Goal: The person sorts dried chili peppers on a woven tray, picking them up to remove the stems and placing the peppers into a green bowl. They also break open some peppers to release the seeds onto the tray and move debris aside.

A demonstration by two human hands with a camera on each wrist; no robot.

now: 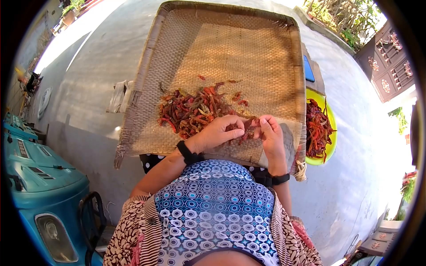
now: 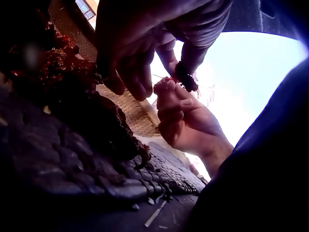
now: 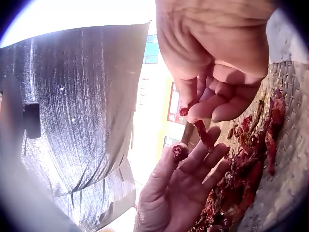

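Observation:
Dried red chili peppers (image 1: 191, 111) lie heaped on a woven tray (image 1: 239, 48) in front of the person. Over the tray's near side, the left hand (image 1: 222, 131) and right hand (image 1: 272, 137) meet at the fingertips. The left wrist view has the left hand (image 2: 154, 34) pinching a dark chili piece (image 2: 186, 78) close to the right hand (image 2: 198, 123). Seen from the right wrist, the right hand (image 3: 217, 48) pinches a slim red chili (image 3: 204, 134); a wrinkled piece (image 3: 180, 152) sits at the thumb tip of the left hand (image 3: 176, 193).
A yellow-green bowl (image 1: 332, 148) of red chilies stands right of the tray, near a flat blue object (image 1: 309, 70). At the lower left are a teal vehicle (image 1: 49, 186) and a dark metal-framed chair (image 1: 91, 217). Loose chili bits lie beyond the heap.

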